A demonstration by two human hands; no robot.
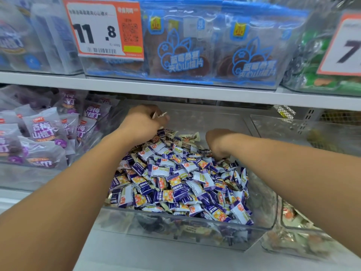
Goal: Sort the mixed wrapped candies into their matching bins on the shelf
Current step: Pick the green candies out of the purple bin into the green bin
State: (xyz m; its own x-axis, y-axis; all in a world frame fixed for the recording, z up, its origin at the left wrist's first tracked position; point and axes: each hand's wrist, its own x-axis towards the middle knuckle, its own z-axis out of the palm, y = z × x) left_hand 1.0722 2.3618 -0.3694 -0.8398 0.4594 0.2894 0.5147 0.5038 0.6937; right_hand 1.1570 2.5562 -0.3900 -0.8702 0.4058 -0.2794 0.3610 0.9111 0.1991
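A clear plastic bin [175, 227] on the lower shelf holds a heap of small purple-and-white wrapped candies [181, 178], with several cream-and-brown wrapped candies [187, 136] at its back. My left hand [144, 122] is over the back of the heap, its fingers curled round a few silvery-edged wrapped candies [160, 115]. My right hand [217, 142] reaches down into the right back part of the heap, fingers curled and buried among the wrappers; what they hold is hidden.
A bin of purple-and-white snack bags [43, 133] stands to the left. A clear bin [304, 130] with dim contents is to the right, another bin [297, 231] lower right. The upper shelf [175, 89] carries blue bags [187, 47] and a price tag [103, 28].
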